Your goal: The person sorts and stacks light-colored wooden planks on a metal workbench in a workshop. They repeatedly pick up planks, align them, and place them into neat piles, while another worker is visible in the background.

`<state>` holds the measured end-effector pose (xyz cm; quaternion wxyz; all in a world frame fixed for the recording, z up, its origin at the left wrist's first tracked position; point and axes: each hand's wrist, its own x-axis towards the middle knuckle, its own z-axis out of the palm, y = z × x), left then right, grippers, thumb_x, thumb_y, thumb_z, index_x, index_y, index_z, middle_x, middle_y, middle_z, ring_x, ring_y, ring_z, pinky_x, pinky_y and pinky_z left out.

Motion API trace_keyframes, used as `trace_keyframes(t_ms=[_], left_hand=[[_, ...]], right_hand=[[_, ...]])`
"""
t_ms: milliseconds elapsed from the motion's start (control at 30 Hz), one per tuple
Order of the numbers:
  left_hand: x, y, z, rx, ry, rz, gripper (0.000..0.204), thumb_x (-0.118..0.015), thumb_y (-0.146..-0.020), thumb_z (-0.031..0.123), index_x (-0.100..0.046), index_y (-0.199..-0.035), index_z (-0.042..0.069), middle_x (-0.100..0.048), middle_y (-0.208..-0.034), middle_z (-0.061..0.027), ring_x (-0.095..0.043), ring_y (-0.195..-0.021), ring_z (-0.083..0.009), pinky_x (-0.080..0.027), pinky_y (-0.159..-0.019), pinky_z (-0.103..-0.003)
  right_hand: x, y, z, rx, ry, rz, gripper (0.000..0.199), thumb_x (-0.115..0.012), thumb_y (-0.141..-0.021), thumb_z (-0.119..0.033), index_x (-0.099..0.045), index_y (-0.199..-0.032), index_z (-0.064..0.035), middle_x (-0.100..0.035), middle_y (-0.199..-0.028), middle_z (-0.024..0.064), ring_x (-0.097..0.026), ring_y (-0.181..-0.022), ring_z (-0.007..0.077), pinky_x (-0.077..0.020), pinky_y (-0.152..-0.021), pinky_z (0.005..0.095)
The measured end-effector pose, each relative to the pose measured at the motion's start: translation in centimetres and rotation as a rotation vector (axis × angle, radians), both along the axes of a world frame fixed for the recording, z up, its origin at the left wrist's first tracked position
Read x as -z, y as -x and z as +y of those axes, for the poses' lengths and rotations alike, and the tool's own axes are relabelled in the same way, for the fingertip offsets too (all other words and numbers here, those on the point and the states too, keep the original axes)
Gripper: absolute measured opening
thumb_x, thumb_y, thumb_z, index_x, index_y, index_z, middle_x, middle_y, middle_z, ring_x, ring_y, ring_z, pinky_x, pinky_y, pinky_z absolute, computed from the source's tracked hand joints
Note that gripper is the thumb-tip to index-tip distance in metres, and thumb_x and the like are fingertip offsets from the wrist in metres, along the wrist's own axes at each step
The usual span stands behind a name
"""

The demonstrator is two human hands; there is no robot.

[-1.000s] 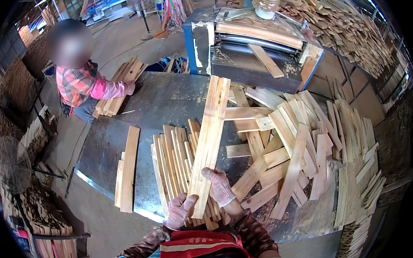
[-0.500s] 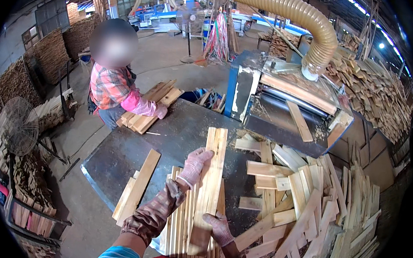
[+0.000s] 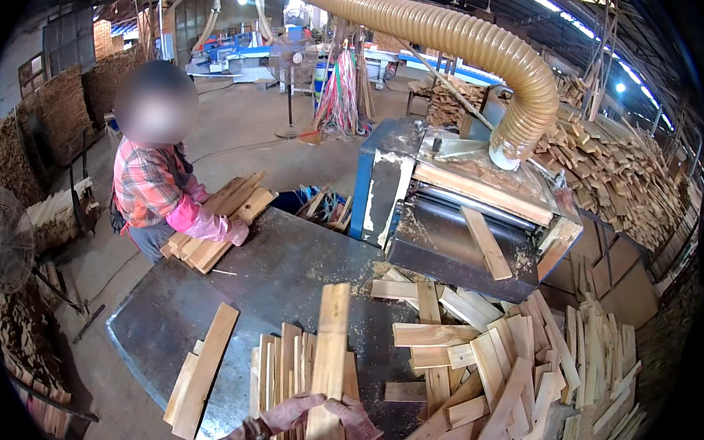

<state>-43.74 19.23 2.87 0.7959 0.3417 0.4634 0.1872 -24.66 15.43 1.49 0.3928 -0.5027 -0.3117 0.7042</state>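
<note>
gripping a long wooden slat (image 3: 330, 356) at its near end, both gloved hands are closing round it low in the view: left hand (image 3: 292, 412) is wrapping the left edge, right hand (image 3: 353, 419) is curling over the right edge. the slat is lying lengthwise on top of a neat slat stack (image 3: 282, 377) on the dark metal table (image 3: 284, 272), pointing away toward the planer machine (image 3: 464, 227). loose slat heap (image 3: 504, 374) is sitting just right. judging the step as aligning it onto the stack: keeping it parallel, ends flush, grip even both sides, clear of the heap. a co-worker's hand (image 3: 234, 230) is holding another bundle (image 3: 215, 220) far left.
</note>
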Motion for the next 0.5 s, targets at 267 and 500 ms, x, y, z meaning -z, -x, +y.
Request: trace_keyframes(t_ms=[267, 500], left_hand=[[6.1, 4.4, 3.3, -0.344, -0.032, -0.016, 0.049, -0.069, -0.094, 0.031, -0.063, -0.126, -0.005, -0.068, -0.125, -0.0107, -0.061, -0.114, -0.0169, -0.046, -0.104, -0.031], [5.2, 9.1, 27.4, -0.231, -0.692, 0.513, 0.06, -0.059, -0.091, 0.049, -0.06, -0.122, -0.002, -0.072, -0.103, -0.0192, -0.067, -0.095, -0.0369, -0.053, -0.083, -0.046]], right_hand=[[0.0, -10.9, 2.0, 0.234, -0.465, -1.201, 0.031, -0.067, -0.087, -0.02, -0.063, -0.113, -0.0039, -0.065, -0.116, 0.0117, -0.063, -0.104, 0.0311, -0.0513, -0.091, 0.0393], [6.6, -20.5, -0.4, 0.106, 0.03, -1.594, 0.098, -0.077, -0.074, -0.049, -0.032, -0.151, -0.0094, -0.036, -0.155, 0.0187, -0.037, -0.14, 0.0409, -0.0313, -0.116, 0.0481]])
